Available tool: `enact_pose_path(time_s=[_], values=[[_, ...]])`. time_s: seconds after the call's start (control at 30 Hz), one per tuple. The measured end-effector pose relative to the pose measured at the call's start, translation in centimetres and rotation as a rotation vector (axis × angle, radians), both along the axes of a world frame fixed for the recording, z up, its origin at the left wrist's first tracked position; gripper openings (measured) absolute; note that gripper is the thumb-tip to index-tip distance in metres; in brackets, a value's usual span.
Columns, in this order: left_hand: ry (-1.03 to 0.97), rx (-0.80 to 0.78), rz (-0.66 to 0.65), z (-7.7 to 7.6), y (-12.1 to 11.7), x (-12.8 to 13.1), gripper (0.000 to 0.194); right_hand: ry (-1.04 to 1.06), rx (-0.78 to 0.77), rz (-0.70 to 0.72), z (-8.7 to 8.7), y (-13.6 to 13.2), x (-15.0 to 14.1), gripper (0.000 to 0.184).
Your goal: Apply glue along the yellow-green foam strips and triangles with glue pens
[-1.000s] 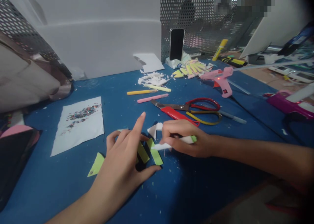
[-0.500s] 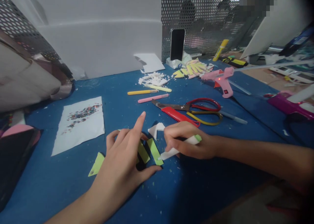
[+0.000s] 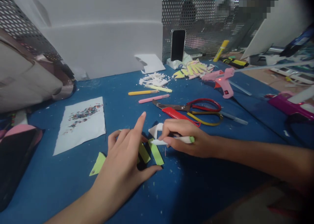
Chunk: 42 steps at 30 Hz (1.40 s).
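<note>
My right hand [image 3: 187, 137] pinches a white marker with a green end [image 3: 178, 140]. The marker lies nearly level, its tip touching the upper end of a light green strip [image 3: 157, 154]. Over the work my left hand [image 3: 126, 148] rests with fingers spread and the index finger pointing away. Its thumb is by the strip's lower end, and the other fingertips are partly hidden. A second green strip [image 3: 144, 153] is partly covered by this hand. To its left lies a green triangular piece [image 3: 97, 164]. White scraps [image 3: 154, 130] sit just beyond the strip.
Red-handled scissors [image 3: 204, 104] and a red cutter [image 3: 175, 113] lie beyond my right hand. A pink glue gun [image 3: 227, 83] stands farther right. Orange [image 3: 142, 93] and pink pens [image 3: 154, 98] lie ahead, near white scraps [image 3: 155, 79] and an upright phone [image 3: 178, 45]. Paper with colourful bits [image 3: 82, 132] is left.
The marker tip has moved from the strip's lower end up to its upper end, and the marker has turned flatter. My left hand has stayed in place.
</note>
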<state>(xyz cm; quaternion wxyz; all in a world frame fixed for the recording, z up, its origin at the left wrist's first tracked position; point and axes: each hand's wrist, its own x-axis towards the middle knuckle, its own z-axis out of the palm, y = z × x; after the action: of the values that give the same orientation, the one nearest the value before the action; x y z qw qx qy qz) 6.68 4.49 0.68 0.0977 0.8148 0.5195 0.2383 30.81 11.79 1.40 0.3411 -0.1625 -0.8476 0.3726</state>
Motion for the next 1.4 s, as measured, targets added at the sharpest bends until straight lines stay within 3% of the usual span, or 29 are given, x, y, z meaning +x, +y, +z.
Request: enact_pose_path(time_s=[0.33,0.47,0.6,0.7,0.8,1.03,1.1,1.23,1.4], values=[[0.006,-0.011,0.004,0.0,0.0,0.0,0.138,-0.007,0.017,-0.042,0.1,-0.1,0.1,0.032],[0.018,-0.015,0.012,0.1,0.1,0.0,0.135,0.031,-0.069,-0.116,0.2,0.0,0.3,0.038],[0.035,-0.011,0.015,0.4,0.3,-0.3,0.131,0.174,-0.101,-0.275,-0.2,0.5,0.3,0.019],[0.039,-0.009,0.016,0.7,0.5,-0.5,0.134,0.182,-0.002,-0.313,-0.3,0.9,0.2,0.017],[0.031,-0.003,0.025,1.1,1.2,-0.4,0.129,0.259,0.046,-0.355,-0.2,1.3,0.0,0.016],[0.024,-0.059,-0.072,1.5,4.7,1.6,0.118,0.428,-0.096,-0.43,0.0,2.1,-0.1,0.017],[0.015,-0.072,-0.099,1.3,5.7,2.0,0.105,0.441,-0.104,-0.424,-0.1,2.2,-0.1,0.017],[0.0,-0.108,-0.14,0.6,7.0,2.2,0.049,0.454,-0.107,-0.399,0.0,2.1,-0.1,0.018],[0.001,-0.141,-0.147,0.0,7.8,1.9,0.042,0.47,-0.112,-0.391,0.2,2.0,-0.1,0.017]])
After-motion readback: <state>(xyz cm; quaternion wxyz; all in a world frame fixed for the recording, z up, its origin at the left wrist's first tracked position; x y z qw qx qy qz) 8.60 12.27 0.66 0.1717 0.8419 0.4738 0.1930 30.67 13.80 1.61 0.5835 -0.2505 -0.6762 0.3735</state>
